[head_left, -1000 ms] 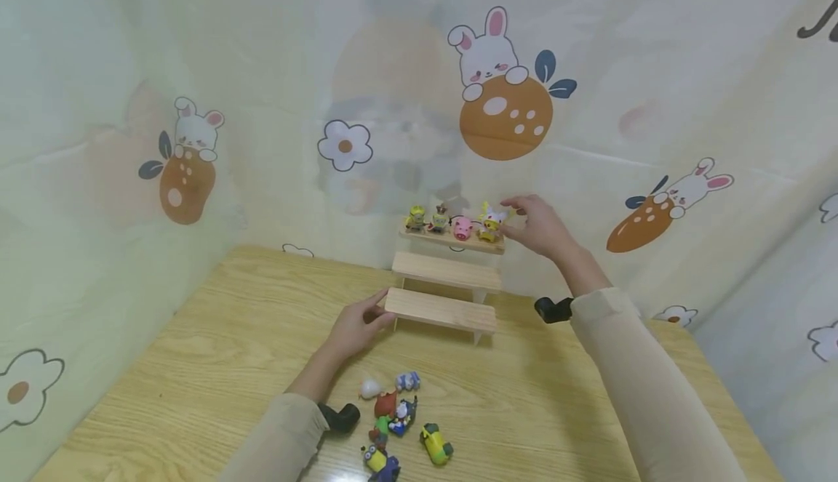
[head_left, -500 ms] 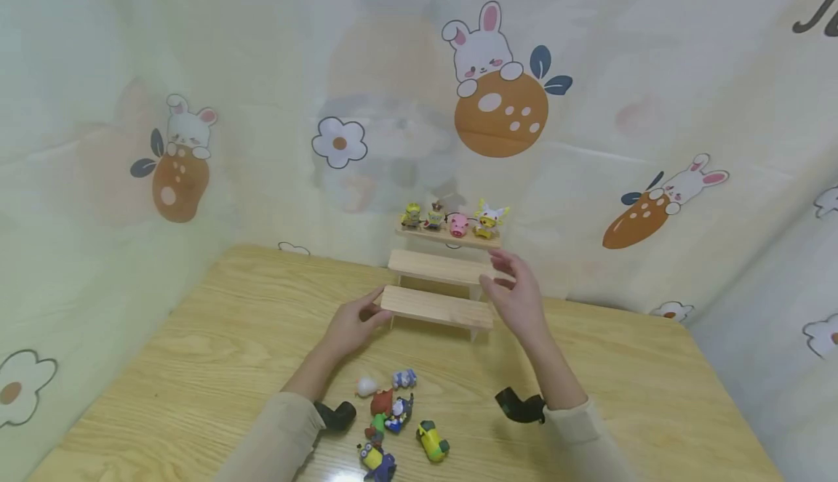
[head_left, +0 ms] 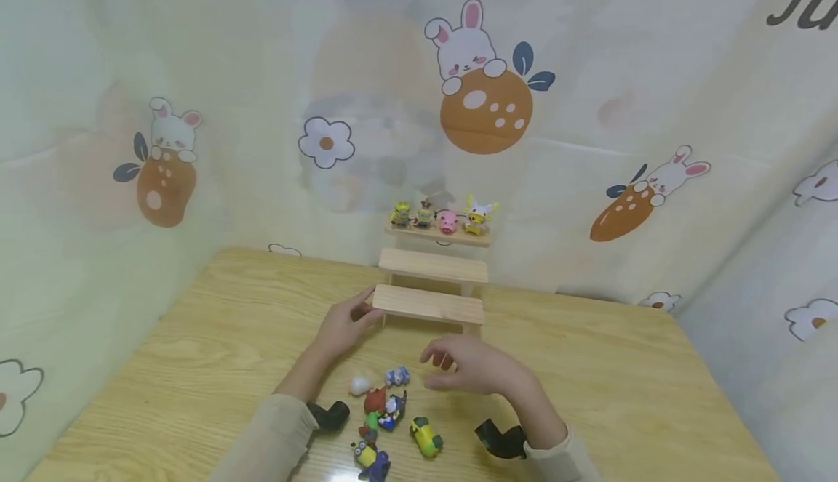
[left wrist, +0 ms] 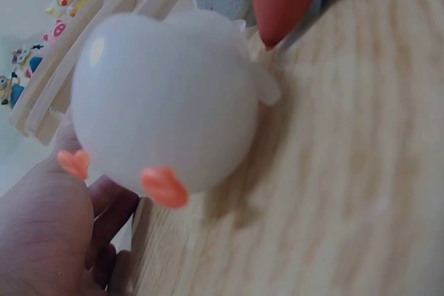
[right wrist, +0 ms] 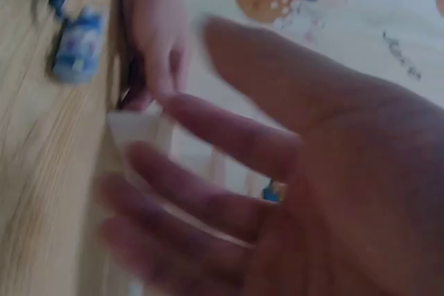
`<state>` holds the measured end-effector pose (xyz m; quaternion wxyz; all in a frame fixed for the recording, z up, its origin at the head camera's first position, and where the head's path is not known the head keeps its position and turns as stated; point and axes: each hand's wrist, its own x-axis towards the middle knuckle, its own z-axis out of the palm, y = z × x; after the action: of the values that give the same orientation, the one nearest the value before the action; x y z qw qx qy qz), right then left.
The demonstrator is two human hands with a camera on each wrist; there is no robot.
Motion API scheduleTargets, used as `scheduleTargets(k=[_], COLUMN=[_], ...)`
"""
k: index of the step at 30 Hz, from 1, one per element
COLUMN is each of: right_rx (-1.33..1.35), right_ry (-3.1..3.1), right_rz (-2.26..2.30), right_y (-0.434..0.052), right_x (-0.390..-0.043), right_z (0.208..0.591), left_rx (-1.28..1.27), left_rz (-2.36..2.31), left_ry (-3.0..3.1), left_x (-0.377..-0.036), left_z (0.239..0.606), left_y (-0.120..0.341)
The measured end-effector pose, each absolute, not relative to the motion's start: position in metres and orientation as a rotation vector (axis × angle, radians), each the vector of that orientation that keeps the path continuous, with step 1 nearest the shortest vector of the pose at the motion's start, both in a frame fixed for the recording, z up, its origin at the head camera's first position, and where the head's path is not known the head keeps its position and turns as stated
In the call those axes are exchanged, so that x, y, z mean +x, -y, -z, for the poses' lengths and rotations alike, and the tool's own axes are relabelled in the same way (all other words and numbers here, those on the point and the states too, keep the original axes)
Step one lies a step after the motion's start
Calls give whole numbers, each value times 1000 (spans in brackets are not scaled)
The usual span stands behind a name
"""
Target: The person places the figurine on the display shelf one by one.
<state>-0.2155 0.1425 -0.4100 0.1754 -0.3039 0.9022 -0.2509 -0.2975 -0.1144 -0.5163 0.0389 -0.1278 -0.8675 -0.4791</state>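
Note:
A three-step wooden stand [head_left: 428, 304] sits at the table's far side. Its top step carries several small toy figures [head_left: 441, 218]. My left hand [head_left: 345, 324] grips the left end of the lowest step. My right hand [head_left: 466, 366] hovers empty with loosely bent fingers just right of a pile of small toys [head_left: 386, 413]. In the pile lie a white round figure [head_left: 359, 384], a blue-white figure [head_left: 396, 376] and a yellow-green car [head_left: 425, 438]. The left wrist view shows the white figure [left wrist: 163, 102] close up on the wood. The right wrist view shows my right palm [right wrist: 326, 192], blurred.
The wooden table [head_left: 196, 366] is closed in by cloth walls printed with rabbits [head_left: 481, 75]. Bare tabletop lies to the left and right of the stand and the toy pile.
My right hand left the top step and came down toward me, now hovering by the toy pile. My left hand stayed on the lowest step.

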Motion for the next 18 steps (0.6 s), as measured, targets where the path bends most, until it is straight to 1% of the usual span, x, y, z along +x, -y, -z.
scheduleTargets(k=[8, 18], right_rx=[-974, -920], right_ry=[-2452, -2351], right_rz=[425, 403], right_y=[-123, -110], right_x=[-196, -187], right_z=[409, 424], left_rx=[-406, -402], left_rz=[1467, 1431], left_ry=[2660, 2657], left_x=[-298, -296], left_z=[516, 515], left_y=[117, 115])
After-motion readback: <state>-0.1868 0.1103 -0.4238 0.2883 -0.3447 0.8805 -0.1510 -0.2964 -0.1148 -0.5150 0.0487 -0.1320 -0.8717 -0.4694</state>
